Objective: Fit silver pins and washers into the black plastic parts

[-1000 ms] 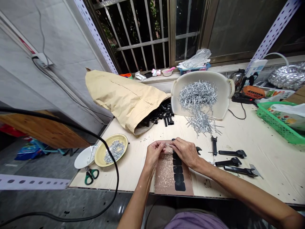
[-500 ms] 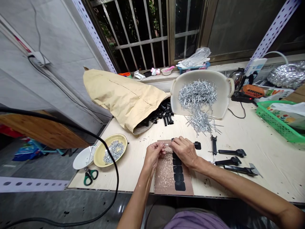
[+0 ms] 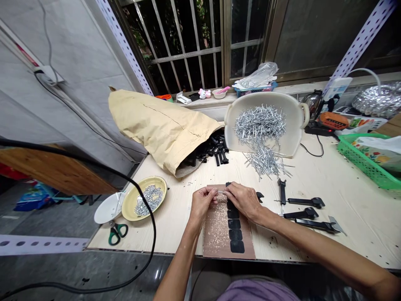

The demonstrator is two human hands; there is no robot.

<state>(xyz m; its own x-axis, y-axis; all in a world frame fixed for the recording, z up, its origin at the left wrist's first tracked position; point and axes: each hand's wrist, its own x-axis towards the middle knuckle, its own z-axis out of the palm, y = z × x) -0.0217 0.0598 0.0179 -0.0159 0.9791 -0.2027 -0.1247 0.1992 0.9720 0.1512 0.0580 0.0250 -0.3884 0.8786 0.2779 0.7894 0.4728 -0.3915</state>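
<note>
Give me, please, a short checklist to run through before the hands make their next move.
1. Left hand pinching the thin metal pin: ok.
2. Right hand gripping the black part: ok as far as visible; one end juts out past the hand.
3. Pin seated in the black part: cannot tell; the fingers hide any join.
4. All loose pins inside the white basin: not ok; a pile lies on the table.
5. Scissors away from both hands: ok; they lie near the table's left edge.
</note>
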